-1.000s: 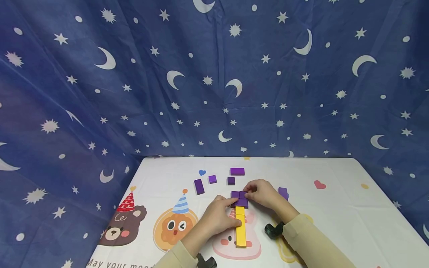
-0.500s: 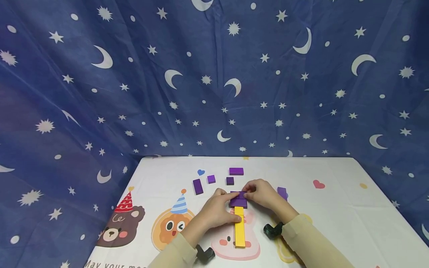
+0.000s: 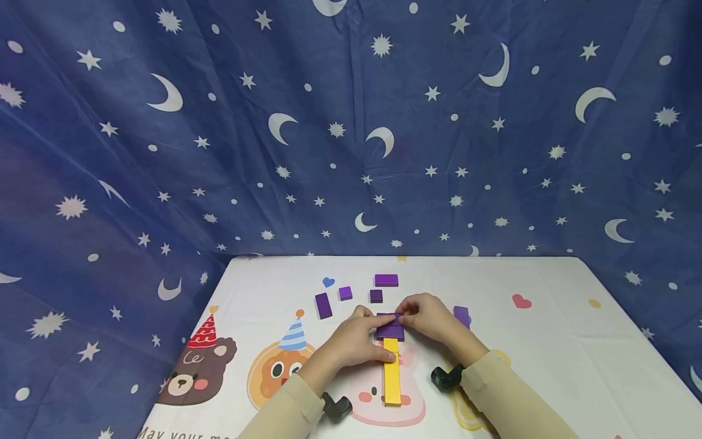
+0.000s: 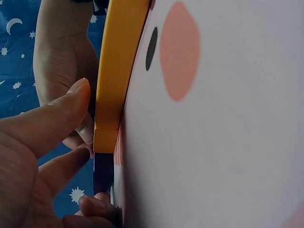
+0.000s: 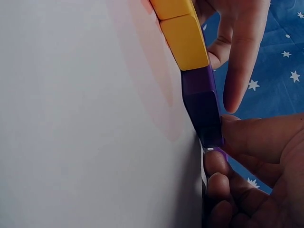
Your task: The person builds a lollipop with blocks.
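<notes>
Two yellow blocks, one long [image 3: 392, 387] and one short [image 3: 390, 345], lie end to end on the table. Against their far end sits a group of flat purple blocks [image 3: 390, 334]. My left hand [image 3: 351, 342] stretches its index finger onto the purple blocks, while its thumb [image 4: 71, 104] lies beside and over the yellow ones. From the right, my right hand [image 3: 430, 318] pinches a small purple block [image 5: 211, 135] of the group with thumb and fingers. The fingers partly hide the far purple blocks.
Loose purple blocks lie farther back: a long one [image 3: 386, 280], a dark cube [image 3: 376, 296], a lighter cube [image 3: 345, 293] and a dark oblong [image 3: 323, 305]. Another purple block [image 3: 461, 315] lies beyond the right forearm. A starry curtain [image 3: 351, 152] hangs behind the printed tablecloth [image 3: 548, 353].
The left index finger has moved slightly right and farther over the purple blocks. My right hand keeps its place at their right side. The head view has shifted slightly.
</notes>
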The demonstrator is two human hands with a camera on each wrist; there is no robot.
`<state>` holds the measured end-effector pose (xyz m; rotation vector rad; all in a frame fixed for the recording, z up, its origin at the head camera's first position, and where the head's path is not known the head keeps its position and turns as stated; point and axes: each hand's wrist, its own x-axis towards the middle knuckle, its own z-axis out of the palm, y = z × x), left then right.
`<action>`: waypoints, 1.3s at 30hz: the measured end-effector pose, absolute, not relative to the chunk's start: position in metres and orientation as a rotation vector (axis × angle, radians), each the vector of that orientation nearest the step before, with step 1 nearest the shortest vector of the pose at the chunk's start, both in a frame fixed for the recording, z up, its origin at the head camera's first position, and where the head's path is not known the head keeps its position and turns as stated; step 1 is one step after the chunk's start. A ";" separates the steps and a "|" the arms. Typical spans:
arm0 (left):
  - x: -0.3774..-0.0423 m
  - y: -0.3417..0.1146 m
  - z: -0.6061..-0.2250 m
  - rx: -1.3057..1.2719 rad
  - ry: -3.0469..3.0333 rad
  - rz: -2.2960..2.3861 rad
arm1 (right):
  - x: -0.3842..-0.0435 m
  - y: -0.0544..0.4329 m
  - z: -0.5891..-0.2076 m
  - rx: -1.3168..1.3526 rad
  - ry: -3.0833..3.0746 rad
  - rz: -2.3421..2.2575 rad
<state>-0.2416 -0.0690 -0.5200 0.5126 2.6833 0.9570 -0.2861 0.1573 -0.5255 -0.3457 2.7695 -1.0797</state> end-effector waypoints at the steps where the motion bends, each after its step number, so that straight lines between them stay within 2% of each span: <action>1: -0.242 -0.069 -0.520 0.513 2.685 0.955 | -0.286 0.157 -0.525 -0.345 2.770 -1.079; 39: -0.241 -0.067 -0.519 0.498 2.702 0.938 | -0.282 0.161 -0.524 -0.356 2.805 -1.141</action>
